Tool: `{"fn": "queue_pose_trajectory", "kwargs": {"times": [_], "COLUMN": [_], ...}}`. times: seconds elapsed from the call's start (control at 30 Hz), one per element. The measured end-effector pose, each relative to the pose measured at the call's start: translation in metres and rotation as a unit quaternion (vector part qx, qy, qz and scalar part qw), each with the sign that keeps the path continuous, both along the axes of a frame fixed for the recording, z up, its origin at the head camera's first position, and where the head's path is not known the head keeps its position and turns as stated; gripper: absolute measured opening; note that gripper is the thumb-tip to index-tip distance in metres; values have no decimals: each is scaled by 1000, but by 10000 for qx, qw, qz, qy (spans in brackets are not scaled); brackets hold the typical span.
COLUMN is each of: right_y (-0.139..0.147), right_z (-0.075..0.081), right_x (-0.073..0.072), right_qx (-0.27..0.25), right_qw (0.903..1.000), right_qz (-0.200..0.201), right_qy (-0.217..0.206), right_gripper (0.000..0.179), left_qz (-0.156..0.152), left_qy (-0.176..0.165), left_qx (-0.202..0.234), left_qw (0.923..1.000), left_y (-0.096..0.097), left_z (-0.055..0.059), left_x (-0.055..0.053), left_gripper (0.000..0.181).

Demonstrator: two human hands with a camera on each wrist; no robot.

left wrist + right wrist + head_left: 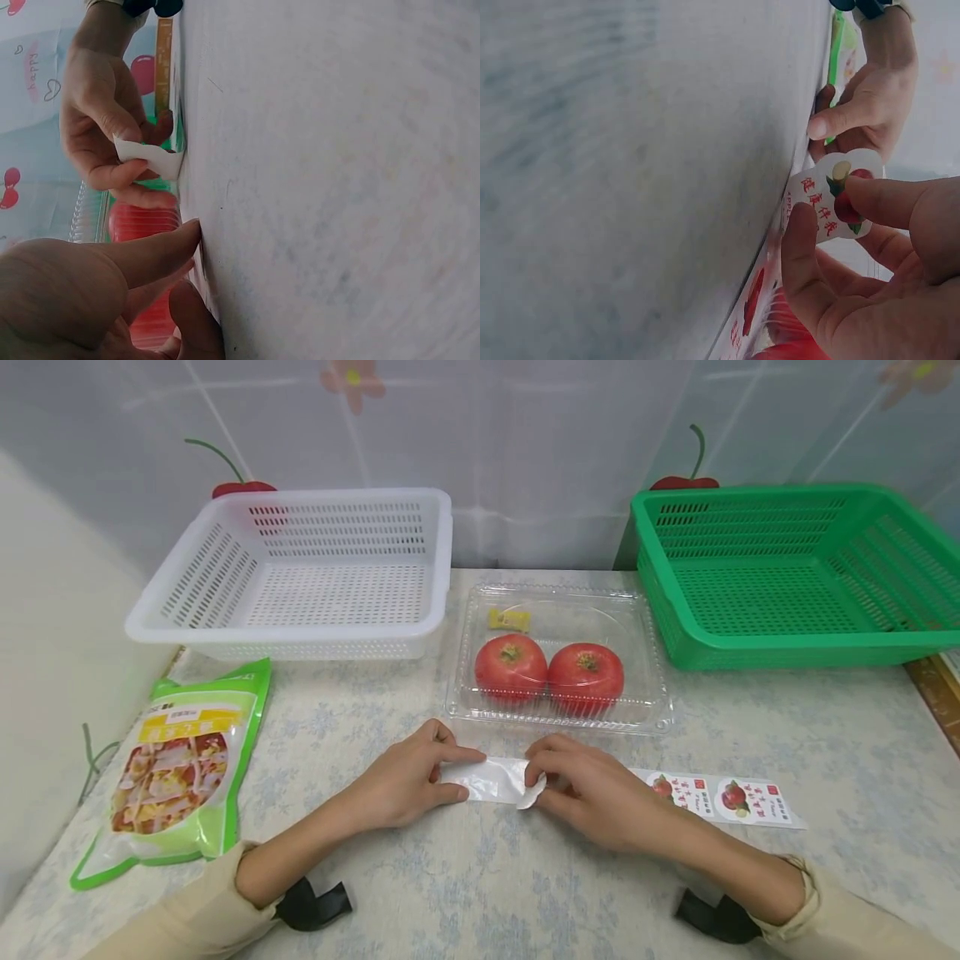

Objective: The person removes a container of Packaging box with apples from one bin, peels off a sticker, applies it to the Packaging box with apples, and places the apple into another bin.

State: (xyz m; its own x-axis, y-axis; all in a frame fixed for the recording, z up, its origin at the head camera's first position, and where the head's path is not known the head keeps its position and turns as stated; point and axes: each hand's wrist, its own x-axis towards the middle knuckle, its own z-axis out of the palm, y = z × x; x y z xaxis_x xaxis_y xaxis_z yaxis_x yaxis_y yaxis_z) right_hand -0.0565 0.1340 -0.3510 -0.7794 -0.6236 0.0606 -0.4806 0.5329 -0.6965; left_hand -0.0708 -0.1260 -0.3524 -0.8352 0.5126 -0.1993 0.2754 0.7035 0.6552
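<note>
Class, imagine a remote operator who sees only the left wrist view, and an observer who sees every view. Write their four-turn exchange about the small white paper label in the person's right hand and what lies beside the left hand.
Operator: I see only the plain white side of the small white paper label in the right hand. What is on the other side?
Observer: The right wrist view shows a printed red fruit.
Operator: Does anything lie left of the left hand?
Observer: Yes, the head view shows a green-edged plastic packet there.
</note>
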Motion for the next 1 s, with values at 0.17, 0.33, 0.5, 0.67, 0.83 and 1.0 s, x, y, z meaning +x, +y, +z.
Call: {"fn": "queue_pose_trajectory", "kwargs": {"times": [0.17,0.33,0.5,0.67,0.83,1.0], "right_y": [8,13,18,23,24,24], "right_z": [3,4,4,3,4,7], "right_x": [2,2,1,0,0,-2], "right_qx": [-184,-238,-419,-573,-521,-593], "right_qw": [9996,9982,9972,9961,9963,9955], "right_qz": [107,43,60,92,46,83], "right_qy": [-207,-547,-615,-659,-676,-729], "right_gripper": [15,16,14,16,22,23], "left_qz": [2,-7,-3,-27,1,35], "left_qy": [-12,19,-4,-79,-47,-5], "left_qx": [21,10,-10,16,22,12], "left_qw": [10000,10000,10000,10000,10000,10000], "left_y": [0,0,1,2,1,0], "left_z": [-1,-1,-2,-3,-3,-2], "left_x": [0,0,0,0,0,0], "left_gripper": [42,41,42,42,42,42]}}
